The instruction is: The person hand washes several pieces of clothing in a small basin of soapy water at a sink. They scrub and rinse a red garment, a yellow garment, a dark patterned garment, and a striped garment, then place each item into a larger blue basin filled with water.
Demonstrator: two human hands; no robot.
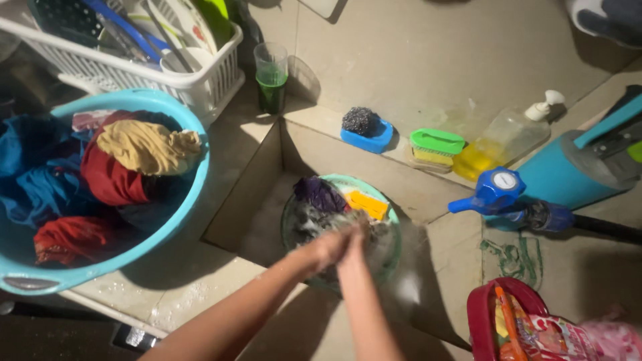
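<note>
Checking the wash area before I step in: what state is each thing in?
Left hand: closed on wet cloth in the basin.
Right hand: pressed against the left, blurred.
Green basin: in the sink, holding sudsy laundry.
Blue tub: heaped with clothes.
Soap bottle: lying down, partly full.
Glass: upright, green liquid inside.

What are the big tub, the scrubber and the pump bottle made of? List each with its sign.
Tub: turquoise plastic by the look, smooth with a soft sheen along its moulded rim.
Scrubber: probably steel wool, a dark, glinting tangled ball on a blue holder.
Pump bottle: clear plastic, it seems; yellow liquid shows through the wall, and the pump is opaque white.
</note>
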